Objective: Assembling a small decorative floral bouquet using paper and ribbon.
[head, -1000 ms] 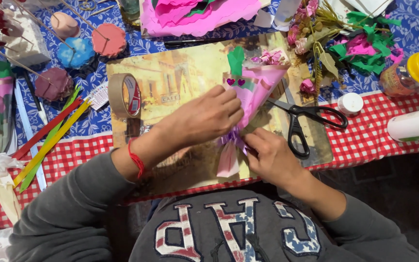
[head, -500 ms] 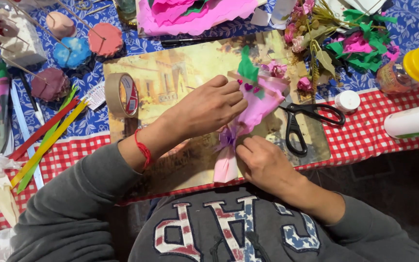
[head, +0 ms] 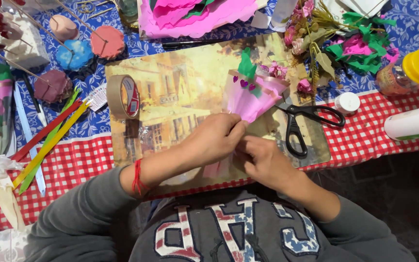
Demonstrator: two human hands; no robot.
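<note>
- The pink paper cone (head: pixel 253 97) has swung upright and slid nearer since a second ago.
- Left hand (head: pixel 214 140) and right hand (head: pixel 265 162) both pinch its narrow end, beside the scissors (head: pixel 299 121) on the worktop (head: pixel 73 165).

A table (head: pixel 88 160) under red-checked and blue floral cloths stands over a dark floor (head: pixel 403 194).

left hand (head: pixel 212 140) and right hand (head: pixel 267 162) touching, fingers curled
</note>
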